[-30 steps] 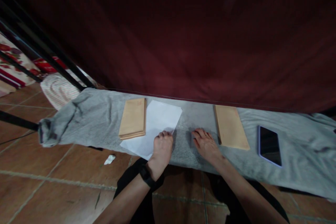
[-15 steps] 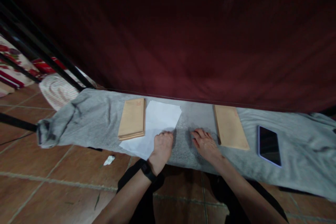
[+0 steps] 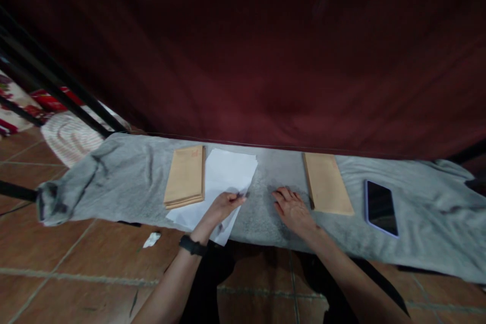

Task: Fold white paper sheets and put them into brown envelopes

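Observation:
My left hand (image 3: 220, 208) pinches the near right edge of a white sheet of paper (image 3: 224, 174) and lifts that corner off the grey cloth (image 3: 121, 182). The sheet lies beside a small stack of brown envelopes (image 3: 185, 182) on its left. My right hand (image 3: 292, 208) rests flat on the cloth with fingers spread, just left of a single brown envelope (image 3: 327, 183). A black band sits on my left wrist.
A dark phone (image 3: 380, 207) lies face up on the cloth to the right. A dark red curtain (image 3: 266, 50) hangs behind. Brown floor tiles (image 3: 76, 268) lie below, with a small white scrap (image 3: 151, 239). Black metal bars (image 3: 56, 91) stand at left.
My left hand turned from resting knuckles-down on the sheet to pinching its near edge, and the sheet's corner has lifted. The view shifted slightly right. My right hand stayed put.

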`<state>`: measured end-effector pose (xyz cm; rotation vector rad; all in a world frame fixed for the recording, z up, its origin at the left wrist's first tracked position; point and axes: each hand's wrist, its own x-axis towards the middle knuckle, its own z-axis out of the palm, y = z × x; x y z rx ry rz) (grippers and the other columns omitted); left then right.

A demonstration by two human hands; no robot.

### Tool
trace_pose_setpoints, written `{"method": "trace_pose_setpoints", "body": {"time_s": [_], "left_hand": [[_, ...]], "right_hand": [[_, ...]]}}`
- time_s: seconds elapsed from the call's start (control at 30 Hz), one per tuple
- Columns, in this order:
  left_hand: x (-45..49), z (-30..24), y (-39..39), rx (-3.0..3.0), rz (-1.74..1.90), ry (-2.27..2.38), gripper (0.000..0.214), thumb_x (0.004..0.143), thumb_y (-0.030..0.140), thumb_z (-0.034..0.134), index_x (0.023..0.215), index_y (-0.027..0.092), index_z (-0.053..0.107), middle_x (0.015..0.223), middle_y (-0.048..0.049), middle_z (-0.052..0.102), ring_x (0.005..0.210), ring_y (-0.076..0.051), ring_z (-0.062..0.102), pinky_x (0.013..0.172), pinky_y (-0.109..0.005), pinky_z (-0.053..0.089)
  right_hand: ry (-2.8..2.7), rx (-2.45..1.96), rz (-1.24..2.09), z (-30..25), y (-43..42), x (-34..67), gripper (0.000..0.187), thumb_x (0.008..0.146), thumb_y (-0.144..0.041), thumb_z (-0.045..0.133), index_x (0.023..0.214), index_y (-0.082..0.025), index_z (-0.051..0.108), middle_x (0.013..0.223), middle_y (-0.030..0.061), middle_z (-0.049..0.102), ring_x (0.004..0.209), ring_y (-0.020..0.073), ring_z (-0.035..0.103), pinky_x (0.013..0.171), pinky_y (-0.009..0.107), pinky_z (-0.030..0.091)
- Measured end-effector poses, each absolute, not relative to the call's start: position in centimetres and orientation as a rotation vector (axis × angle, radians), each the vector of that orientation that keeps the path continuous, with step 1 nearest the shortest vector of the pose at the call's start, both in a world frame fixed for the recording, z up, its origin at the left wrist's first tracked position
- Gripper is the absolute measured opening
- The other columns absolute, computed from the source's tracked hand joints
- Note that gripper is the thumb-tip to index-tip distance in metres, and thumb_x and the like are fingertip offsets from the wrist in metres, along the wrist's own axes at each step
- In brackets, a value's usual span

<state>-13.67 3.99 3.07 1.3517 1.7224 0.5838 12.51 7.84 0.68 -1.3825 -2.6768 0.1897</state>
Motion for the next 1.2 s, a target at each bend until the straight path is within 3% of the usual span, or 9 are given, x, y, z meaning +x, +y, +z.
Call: {"method": "trace_pose_setpoints", "body": {"time_s": [0.3,0.47,0.6,0.83,1.0,1.1,1.2], "left_hand": [[-14.4,2.4,3.8,1.213,0.617,1.702,0.052,0.067,0.071,0.059,0.058,0.023,0.041,0.047,0.0093,0.031,0.047,-0.009,0.032,0.045,-0.023,0.024],[-14.3,2.3,3.9,1.27,0.564,1.788,0.026,0.07,0.046,0.06,0.067,0.021,0.055,0.051,0.0076,0.043,0.047,-0.011,0.04,0.047,-0.024,0.03],[-13.8,2.5,3.9,1.331,0.551,1.818,0.013,0.067,0.03,0.06,0.062,0.021,0.053,0.052,0.0068,0.046,0.052,-0.012,0.043,0.052,-0.024,0.031],[-13.3,3.2,3.9,1.442,0.624,1.901,0.012,0.075,0.023,0.052,0.063,0.021,0.051,0.058,0.006,0.048,0.063,-0.013,0.048,0.061,-0.025,0.034],[-10.7,4.1,4.0,1.607,0.547,1.953,0.014,0.082,0.02,0.052,0.068,0.022,0.052,0.06,0.0063,0.051,0.061,-0.013,0.05,0.061,-0.024,0.033],[-7.6,5.3,4.1,1.741,0.372,1.982,0.011,0.084,0.018,0.052,0.075,0.023,0.057,0.067,0.0043,0.06,0.066,-0.014,0.056,0.063,-0.025,0.034],[-3.8,6.3,4.2,1.841,0.253,1.983,0.011,0.087,0.02,0.053,0.085,0.024,0.063,0.08,0.0003,0.07,0.077,-0.017,0.065,0.066,-0.026,0.037]], "right_hand": [[-2.678,-1.382,0.192,1.1,7.8,12.4,0.037,0.1,-0.021,0.043,0.133,-0.022,0.059,0.137,0.0114,0.057,0.121,0.0263,0.055,0.104,0.04,0.04],[-2.629,-1.375,0.219,0.9,8.2,12.6,0.037,0.099,-0.02,0.044,0.132,-0.022,0.059,0.135,0.0093,0.059,0.121,0.0246,0.055,0.107,0.04,0.037],[-2.536,-1.497,0.107,0.7,9.1,13.2,0.038,0.098,-0.019,0.043,0.134,-0.019,0.058,0.138,0.0127,0.058,0.124,0.0267,0.052,0.11,0.045,0.033],[-2.363,-1.776,-0.076,-0.3,10.6,15.7,0.042,0.098,-0.022,0.042,0.135,-0.01,0.056,0.138,0.02,0.057,0.134,0.0356,0.042,0.113,0.056,0.024],[-2.3,-1.763,-0.129,-1.2,10.9,16.9,0.042,0.096,-0.02,0.042,0.135,-0.015,0.057,0.134,0.0154,0.061,0.132,0.0339,0.042,0.113,0.057,0.024],[-2.267,-1.748,-0.06,-0.8,11.2,16.9,0.038,0.096,-0.02,0.043,0.129,-0.015,0.062,0.132,0.016,0.063,0.131,0.0333,0.045,0.113,0.056,0.026],[-2.168,-1.708,0.291,-0.1,11.9,16.5,0.034,0.098,-0.025,0.042,0.119,-0.015,0.067,0.123,0.0165,0.068,0.121,0.0309,0.055,0.106,0.048,0.038]]}}
